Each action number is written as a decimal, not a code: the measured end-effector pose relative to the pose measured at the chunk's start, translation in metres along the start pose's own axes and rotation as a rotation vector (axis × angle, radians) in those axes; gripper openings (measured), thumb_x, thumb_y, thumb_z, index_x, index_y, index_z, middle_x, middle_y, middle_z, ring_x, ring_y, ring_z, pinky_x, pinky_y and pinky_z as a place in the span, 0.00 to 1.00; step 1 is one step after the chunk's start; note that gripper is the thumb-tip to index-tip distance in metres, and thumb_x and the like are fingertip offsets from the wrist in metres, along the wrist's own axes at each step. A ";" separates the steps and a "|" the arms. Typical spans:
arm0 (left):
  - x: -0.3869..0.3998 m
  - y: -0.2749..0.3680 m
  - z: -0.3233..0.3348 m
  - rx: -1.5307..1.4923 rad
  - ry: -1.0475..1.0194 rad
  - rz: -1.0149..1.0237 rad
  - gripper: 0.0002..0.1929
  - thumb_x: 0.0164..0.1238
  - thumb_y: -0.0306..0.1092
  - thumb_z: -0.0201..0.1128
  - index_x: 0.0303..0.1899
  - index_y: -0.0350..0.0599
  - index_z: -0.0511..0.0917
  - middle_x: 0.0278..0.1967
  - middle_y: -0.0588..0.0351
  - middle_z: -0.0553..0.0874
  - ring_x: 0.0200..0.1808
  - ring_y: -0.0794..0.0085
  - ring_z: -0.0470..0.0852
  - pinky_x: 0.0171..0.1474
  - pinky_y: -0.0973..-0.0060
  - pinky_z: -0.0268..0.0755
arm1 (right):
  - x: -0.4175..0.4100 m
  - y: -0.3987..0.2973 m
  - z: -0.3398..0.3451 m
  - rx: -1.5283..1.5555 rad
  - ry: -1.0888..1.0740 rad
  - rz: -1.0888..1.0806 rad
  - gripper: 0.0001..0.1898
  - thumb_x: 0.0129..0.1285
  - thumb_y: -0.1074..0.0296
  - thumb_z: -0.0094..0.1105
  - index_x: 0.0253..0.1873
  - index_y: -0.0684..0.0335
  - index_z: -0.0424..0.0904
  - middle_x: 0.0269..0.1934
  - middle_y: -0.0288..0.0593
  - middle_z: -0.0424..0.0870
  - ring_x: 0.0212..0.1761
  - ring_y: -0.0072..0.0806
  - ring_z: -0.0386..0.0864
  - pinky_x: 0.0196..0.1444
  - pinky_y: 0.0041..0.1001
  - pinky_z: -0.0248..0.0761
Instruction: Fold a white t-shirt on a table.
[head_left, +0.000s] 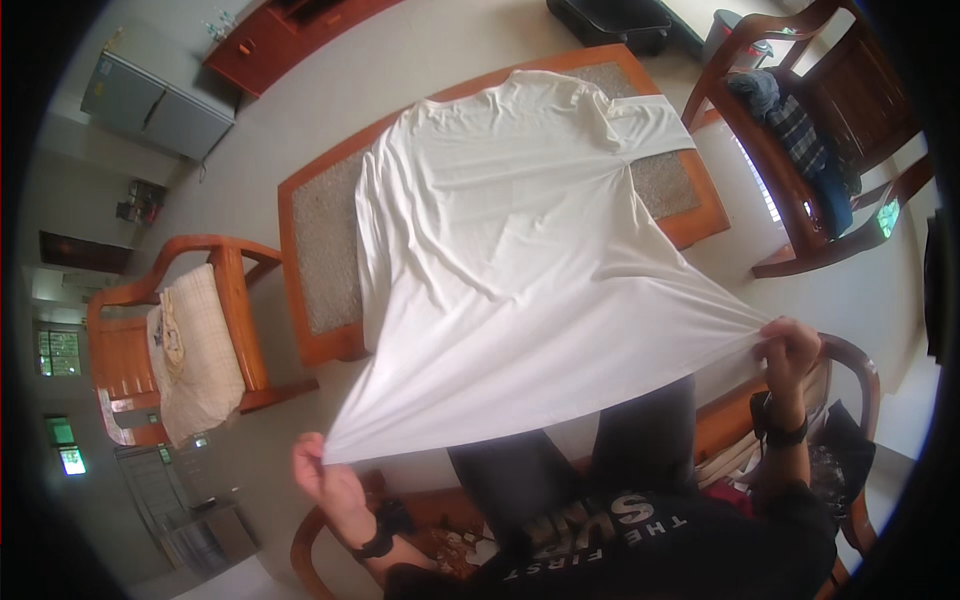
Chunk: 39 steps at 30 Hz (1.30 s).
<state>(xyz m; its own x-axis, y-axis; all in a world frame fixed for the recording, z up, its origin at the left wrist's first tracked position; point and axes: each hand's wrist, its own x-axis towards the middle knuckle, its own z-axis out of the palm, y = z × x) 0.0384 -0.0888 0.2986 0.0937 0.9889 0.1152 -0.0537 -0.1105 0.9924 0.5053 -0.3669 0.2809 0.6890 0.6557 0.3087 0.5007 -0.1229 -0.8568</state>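
A white cloth shirt (517, 225) lies spread over a low wooden table (319, 345) with grey speckled panels. One short sleeve points to the upper right, and the fabric is wrinkled along the left and top. My left hand (326, 476) grips the near left corner of the hem, off the table's edge. The near right corner of the hem is pinched in my right hand (787, 349). Between both hands the hem is stretched taut above my lap, with creases running from each grip. Each wrist wears a dark band.
At left, a wooden armchair (225, 315) holds a beige cushion. Another wooden chair (731, 105) at upper right bears folded clothes (802, 142). A wooden seat (727, 427) is behind me. A small fridge (157, 101) and a red-brown cabinet (277, 45) stand beyond the table.
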 end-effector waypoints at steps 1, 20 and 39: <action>0.004 0.005 -0.002 0.012 0.017 -0.035 0.10 0.59 0.15 0.54 0.33 0.44 0.66 0.41 0.57 0.72 0.42 0.76 0.70 0.51 0.78 0.66 | 0.002 -0.001 -0.001 0.007 0.069 -0.027 0.10 0.55 0.87 0.47 0.29 0.68 0.79 0.19 0.40 0.78 0.15 0.22 0.77 0.18 0.18 0.67; 0.029 0.058 -0.030 1.080 0.042 0.455 0.07 0.64 0.17 0.56 0.43 0.31 0.76 0.37 0.54 0.81 0.36 0.72 0.79 0.44 0.79 0.73 | 0.029 -0.058 -0.046 -0.706 0.044 -0.397 0.15 0.49 0.86 0.63 0.43 0.66 0.83 0.33 0.40 0.86 0.27 0.21 0.80 0.32 0.19 0.73; 0.041 0.135 -0.018 0.550 -0.089 0.084 0.04 0.71 0.23 0.54 0.44 0.42 0.72 0.28 0.59 0.84 0.22 0.87 0.73 0.24 0.88 0.63 | 0.050 -0.060 -0.081 0.274 0.077 0.042 0.13 0.65 0.78 0.52 0.52 0.67 0.81 0.30 0.39 0.82 0.24 0.16 0.74 0.25 0.16 0.68</action>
<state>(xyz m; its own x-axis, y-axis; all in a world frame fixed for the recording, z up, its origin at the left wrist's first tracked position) 0.0168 -0.0617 0.4365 0.1959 0.9650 0.1742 0.4593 -0.2473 0.8532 0.5520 -0.3874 0.3810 0.7492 0.5944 0.2922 0.3177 0.0645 -0.9460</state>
